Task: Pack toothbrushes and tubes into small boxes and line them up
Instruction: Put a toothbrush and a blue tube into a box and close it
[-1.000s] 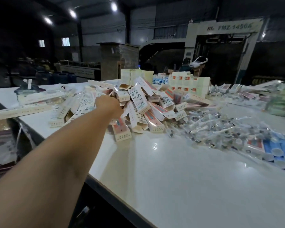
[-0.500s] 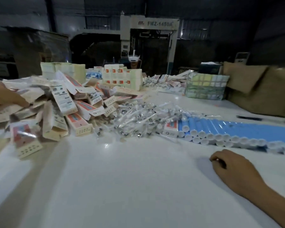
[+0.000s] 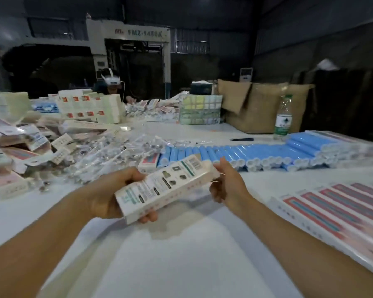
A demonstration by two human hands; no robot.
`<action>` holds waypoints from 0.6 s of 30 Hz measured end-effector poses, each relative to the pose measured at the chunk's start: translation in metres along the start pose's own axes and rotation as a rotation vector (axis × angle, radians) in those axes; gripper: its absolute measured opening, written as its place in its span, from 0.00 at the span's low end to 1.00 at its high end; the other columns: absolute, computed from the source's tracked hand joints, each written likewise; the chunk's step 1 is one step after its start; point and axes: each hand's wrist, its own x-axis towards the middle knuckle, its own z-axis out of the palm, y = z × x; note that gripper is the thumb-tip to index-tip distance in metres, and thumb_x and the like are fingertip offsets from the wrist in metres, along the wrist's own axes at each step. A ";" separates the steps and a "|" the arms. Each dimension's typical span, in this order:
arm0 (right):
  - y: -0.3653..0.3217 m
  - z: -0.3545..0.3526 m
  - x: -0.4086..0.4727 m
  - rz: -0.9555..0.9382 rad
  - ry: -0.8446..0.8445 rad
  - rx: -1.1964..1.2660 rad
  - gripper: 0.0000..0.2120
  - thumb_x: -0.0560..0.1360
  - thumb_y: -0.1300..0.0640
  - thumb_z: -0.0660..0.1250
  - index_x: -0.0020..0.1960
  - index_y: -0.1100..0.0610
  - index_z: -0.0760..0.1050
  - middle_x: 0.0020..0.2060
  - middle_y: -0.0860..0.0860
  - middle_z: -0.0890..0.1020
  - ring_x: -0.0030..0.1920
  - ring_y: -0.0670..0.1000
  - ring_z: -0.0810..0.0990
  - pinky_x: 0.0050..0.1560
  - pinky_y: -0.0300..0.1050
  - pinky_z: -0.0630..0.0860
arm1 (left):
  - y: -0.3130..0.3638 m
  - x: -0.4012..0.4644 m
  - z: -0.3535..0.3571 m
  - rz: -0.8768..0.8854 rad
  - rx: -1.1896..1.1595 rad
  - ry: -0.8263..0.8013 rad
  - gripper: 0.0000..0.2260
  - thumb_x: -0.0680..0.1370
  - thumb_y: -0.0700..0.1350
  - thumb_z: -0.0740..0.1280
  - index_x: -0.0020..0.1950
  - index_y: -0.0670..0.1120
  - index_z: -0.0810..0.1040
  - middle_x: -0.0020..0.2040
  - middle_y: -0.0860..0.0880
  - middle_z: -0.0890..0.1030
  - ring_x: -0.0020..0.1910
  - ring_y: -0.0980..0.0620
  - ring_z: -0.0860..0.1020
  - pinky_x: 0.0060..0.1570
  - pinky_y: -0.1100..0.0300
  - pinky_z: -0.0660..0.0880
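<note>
My left hand [image 3: 108,194] grips the near end of a long white printed box [image 3: 166,188], held above the white table [image 3: 181,265]. At the box's far end my right hand [image 3: 226,186] touches it with curled fingers. Behind the box lie a heap of toothbrushes in clear wrappers [image 3: 108,155] and a long row of blue tubes with white caps [image 3: 246,153]. Loose boxes [image 3: 19,147] are piled at the left. A line of packed boxes with red and blue fronts [image 3: 336,214] lies side by side at the right.
Across the table a person wearing a headset [image 3: 111,82] works behind stacked white cartons [image 3: 88,106]. A water bottle [image 3: 283,118], an open cardboard box [image 3: 263,106] and a wrapped pastel block [image 3: 199,109] stand at the back right. A large machine stands behind.
My left hand has come back from the pile of boxes with one box. My right hand has lifted off the table to the box's far end. The view has swung right.
</note>
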 end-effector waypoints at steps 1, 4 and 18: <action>-0.002 -0.002 -0.001 0.035 0.013 0.001 0.19 0.80 0.45 0.57 0.44 0.56 0.80 0.27 0.53 0.80 0.21 0.47 0.70 0.22 0.37 0.60 | -0.001 0.001 0.013 -0.057 -0.008 -0.083 0.21 0.71 0.44 0.61 0.63 0.40 0.73 0.53 0.30 0.78 0.38 0.32 0.80 0.32 0.47 0.78; -0.005 -0.006 -0.002 0.103 0.083 0.040 0.10 0.78 0.54 0.61 0.45 0.58 0.78 0.30 0.55 0.83 0.27 0.49 0.75 0.21 0.35 0.61 | -0.003 0.012 0.035 -0.065 0.040 -0.091 0.19 0.72 0.42 0.60 0.62 0.42 0.73 0.51 0.33 0.81 0.39 0.34 0.82 0.34 0.45 0.80; -0.001 0.004 -0.006 0.039 0.047 -0.223 0.09 0.78 0.57 0.60 0.39 0.57 0.72 0.31 0.58 0.79 0.21 0.50 0.69 0.23 0.38 0.62 | -0.043 0.043 0.085 0.574 1.858 0.749 0.35 0.74 0.70 0.50 0.74 0.51 0.50 0.65 0.54 0.67 0.60 0.52 0.72 0.44 0.57 0.66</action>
